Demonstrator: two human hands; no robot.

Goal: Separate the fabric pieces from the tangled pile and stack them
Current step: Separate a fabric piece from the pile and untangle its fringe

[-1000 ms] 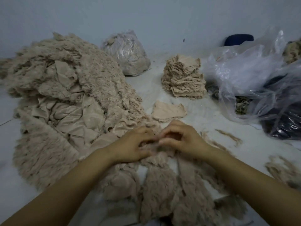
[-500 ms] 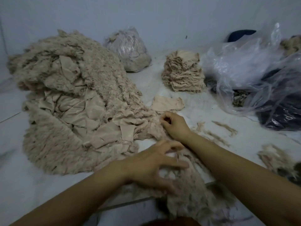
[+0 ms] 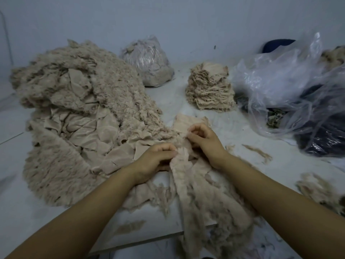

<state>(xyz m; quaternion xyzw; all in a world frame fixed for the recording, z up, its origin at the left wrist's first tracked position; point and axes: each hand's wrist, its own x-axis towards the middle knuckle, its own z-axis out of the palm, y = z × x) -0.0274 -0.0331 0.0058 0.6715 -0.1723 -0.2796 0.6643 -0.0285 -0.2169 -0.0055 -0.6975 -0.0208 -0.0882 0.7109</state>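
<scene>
With the left hand (image 3: pixel 156 157) pinching the fuzzy beige strip (image 3: pixel 201 193) at the tangled pile (image 3: pixel 78 116) edge and the right hand (image 3: pixel 203 139) apparently curled on a neighbouring piece, pull apart slowly, toward the finished stack (image 3: pixel 210 86) on the pale floor (image 3: pixel 196 111) by the wall

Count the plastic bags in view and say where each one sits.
2 for certain: a tied bag of beige scraps at the back by the wall, behind the pile; a crumpled clear bag on the right. The dark bag beneath it may be a third.
</scene>
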